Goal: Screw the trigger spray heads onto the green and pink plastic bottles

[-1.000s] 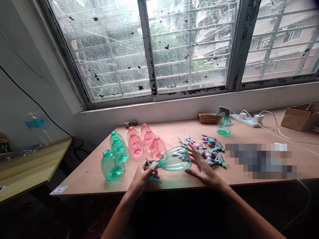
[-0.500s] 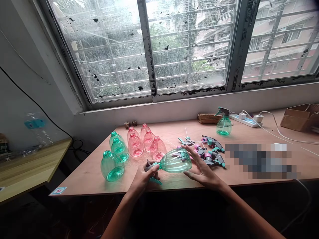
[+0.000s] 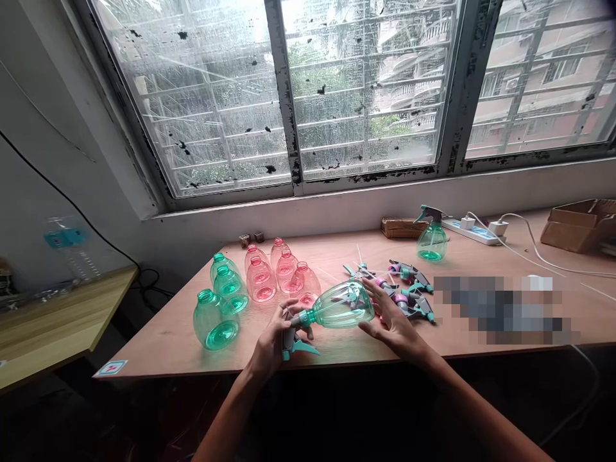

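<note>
A clear green bottle [image 3: 341,307] lies sideways in the air above the table's front edge, its neck pointing left. At that neck sits a grey and green trigger spray head [image 3: 294,340], its trigger hanging downward. My left hand [image 3: 270,335] is closed around the spray head, with fingers behind it. My right hand [image 3: 395,326] cups the rounded base of the bottle between thumb and fingers. Behind the bottle and right hand lies a pile of loose trigger spray heads [image 3: 409,301], grey with green or pink parts and thin white tubes.
Several pink bottles [image 3: 261,282] and green bottles [image 3: 216,324] stand open-necked at the left on the wooden table [image 3: 163,340]. Farther back are a green bottle with spray head [image 3: 432,242], a power strip [image 3: 476,232] with cables and a cardboard box [image 3: 572,228]. A blurred patch covers the right side.
The spray head has turned in my left hand, so its body and trigger now show more below the neck. My right hand has closed in nearer the bottle's base.
</note>
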`<state>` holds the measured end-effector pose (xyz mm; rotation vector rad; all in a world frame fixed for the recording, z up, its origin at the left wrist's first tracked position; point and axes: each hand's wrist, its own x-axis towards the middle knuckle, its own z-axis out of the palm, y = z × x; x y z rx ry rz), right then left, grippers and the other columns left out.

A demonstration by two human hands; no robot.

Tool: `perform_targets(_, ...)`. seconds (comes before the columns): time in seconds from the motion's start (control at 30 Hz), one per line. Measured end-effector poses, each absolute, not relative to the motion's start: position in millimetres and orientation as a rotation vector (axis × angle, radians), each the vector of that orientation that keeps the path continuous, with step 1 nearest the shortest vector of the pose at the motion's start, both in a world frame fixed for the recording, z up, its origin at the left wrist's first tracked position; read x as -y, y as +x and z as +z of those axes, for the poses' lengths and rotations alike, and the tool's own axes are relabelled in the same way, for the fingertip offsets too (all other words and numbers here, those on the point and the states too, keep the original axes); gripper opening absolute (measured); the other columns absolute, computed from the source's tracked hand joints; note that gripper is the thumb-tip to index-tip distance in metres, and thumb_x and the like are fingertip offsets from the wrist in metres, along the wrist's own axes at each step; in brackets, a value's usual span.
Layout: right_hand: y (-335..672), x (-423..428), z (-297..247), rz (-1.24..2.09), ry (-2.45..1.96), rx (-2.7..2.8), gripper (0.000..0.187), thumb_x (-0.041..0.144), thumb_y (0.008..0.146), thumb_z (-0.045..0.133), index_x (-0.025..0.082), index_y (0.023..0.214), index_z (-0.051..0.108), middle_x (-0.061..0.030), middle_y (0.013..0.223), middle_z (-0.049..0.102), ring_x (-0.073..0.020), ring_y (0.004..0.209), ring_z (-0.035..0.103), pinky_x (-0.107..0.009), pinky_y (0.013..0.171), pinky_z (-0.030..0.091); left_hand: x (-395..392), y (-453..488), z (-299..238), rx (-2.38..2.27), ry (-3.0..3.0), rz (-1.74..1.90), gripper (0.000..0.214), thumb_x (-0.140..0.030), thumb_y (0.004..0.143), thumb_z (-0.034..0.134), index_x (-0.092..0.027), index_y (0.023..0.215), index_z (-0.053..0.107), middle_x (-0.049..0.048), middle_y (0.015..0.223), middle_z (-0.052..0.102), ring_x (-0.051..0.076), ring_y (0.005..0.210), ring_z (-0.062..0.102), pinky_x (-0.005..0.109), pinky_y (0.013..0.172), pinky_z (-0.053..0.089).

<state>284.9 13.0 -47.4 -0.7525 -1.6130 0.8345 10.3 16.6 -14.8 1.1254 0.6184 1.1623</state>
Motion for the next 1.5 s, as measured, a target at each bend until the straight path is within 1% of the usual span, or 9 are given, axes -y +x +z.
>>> perform_targets(0.13, 283.4, -11.7, -43.8, 0.888, -0.735, 1.581, 0.072, 0.037, 0.087, 0.073, 0.035, 0.15, 0.037, -0.0091, 0.154, 0.042, -0.0329, 0.142, 0.04, -0.05, 0.113, 0.039, -18.2, 8.8, -15.7, -0.653, 1.166, 1.154, 0.034, -0.023, 0.084, 0.059, -0.018, 0.117, 0.06, 0.0119, 0.119, 0.068, 0.029, 0.097, 0.07, 0.042, 0.084, 0.053)
perform_targets(0.27, 283.3, -11.5, -43.0, 0.929, -0.679, 1.519, 0.068, 0.038, 0.087, 0.071, 0.035, 0.148, 0.039, -0.0091, 0.155, 0.041, -0.0336, 0.144, 0.036, -0.049, 0.113, 0.038, -17.1, 4.4, -15.7, -0.462, 1.196, 1.061, 0.062, -0.015, 0.067, 0.052, -0.014, 0.129, 0.063, 0.0115, 0.135, 0.064, 0.033, 0.122, 0.057, 0.046, 0.106, 0.039)
perform_targets(0.47, 284.5, -9.8, -39.0, 0.929, -0.701, 1.439, 0.063, 0.046, 0.087, 0.063, 0.028, 0.144, 0.044, -0.0127, 0.15, 0.046, -0.0346, 0.14, 0.04, -0.053, 0.115, 0.032, -10.3, 0.4, -12.0, -0.506, 1.348, 0.906, 0.091, -0.011, 0.054, 0.046, -0.015, 0.145, 0.05, 0.0068, 0.141, 0.059, 0.028, 0.117, 0.053, 0.041, 0.1, 0.038)
perform_targets(0.7, 284.1, -7.0, -32.8, 0.89, -0.768, 1.429, 0.069, 0.049, 0.081, 0.061, 0.026, 0.144, 0.044, -0.0138, 0.149, 0.047, -0.0363, 0.139, 0.039, -0.055, 0.113, 0.032, -12.6, -1.6, -18.4, -0.37, 1.316, 0.769, 0.093, -0.01, 0.053, 0.047, -0.022, 0.146, 0.049, 0.0008, 0.152, 0.048, 0.034, 0.14, 0.036, 0.052, 0.118, 0.022)
perform_targets(0.9, 287.7, -7.6, -36.7, 0.837, -0.835, 1.431, 0.07, 0.05, 0.081, 0.058, 0.026, 0.145, 0.043, -0.014, 0.15, 0.045, -0.0375, 0.14, 0.038, -0.056, 0.114, 0.031, -10.2, 0.0, -15.3, -0.498, 1.429, 0.685, 0.079, -0.009, 0.073, 0.062, -0.027, 0.148, 0.046, 0.0054, 0.146, 0.054, 0.035, 0.132, 0.047, 0.054, 0.115, 0.03)
perform_targets(1.03, 290.8, -12.0, -44.4, 0.817, -0.841, 1.406, 0.066, 0.049, 0.085, 0.057, 0.029, 0.146, 0.043, -0.0111, 0.149, 0.047, -0.0363, 0.137, 0.041, -0.054, 0.112, 0.034, -3.7, 4.7, -11.4, -0.61, 1.517, 0.67, 0.062, -0.027, 0.09, 0.067, -0.029, 0.148, 0.045, 0.0127, 0.139, 0.059, 0.032, 0.122, 0.057, 0.047, 0.102, 0.045)
perform_targets(1.17, 293.3, -17.5, -52.6, 0.834, -0.803, 1.36, 0.061, 0.047, 0.088, 0.056, 0.03, 0.145, 0.042, -0.009, 0.147, 0.048, -0.0349, 0.136, 0.042, -0.053, 0.113, 0.034, -0.3, 12.0, -9.4, -0.663, 1.555, 0.723, 0.064, -0.033, 0.086, 0.074, -0.028, 0.145, 0.049, 0.0136, 0.122, 0.069, 0.031, 0.115, 0.063, 0.044, 0.097, 0.049)
perform_targets(1.3, 294.0, -19.4, -55.8, 0.842, -0.803, 1.317, 0.063, 0.047, 0.087, 0.058, 0.029, 0.145, 0.042, -0.0092, 0.146, 0.048, -0.0362, 0.138, 0.04, -0.056, 0.114, 0.032, -1.7, 15.3, -6.0, -0.714, 1.625, 0.775, 0.052, -0.037, 0.089, 0.07, -0.027, 0.138, 0.058, 0.0107, 0.128, 0.067, 0.027, 0.102, 0.068, 0.043, 0.098, 0.048)
perform_targets(1.5, 294.3, -16.1, -53.1, 0.824, -0.809, 1.339, 0.06, 0.046, 0.088, 0.058, 0.03, 0.143, 0.044, -0.0085, 0.147, 0.048, -0.0353, 0.137, 0.042, -0.054, 0.114, 0.033, -3.9, 16.0, -11.8, -0.853, 1.675, 0.813, 0.034, -0.044, 0.096, 0.057, -0.015, 0.106, 0.072, 0.0093, 0.094, 0.073, 0.024, 0.089, 0.067, 0.037, 0.086, 0.051)
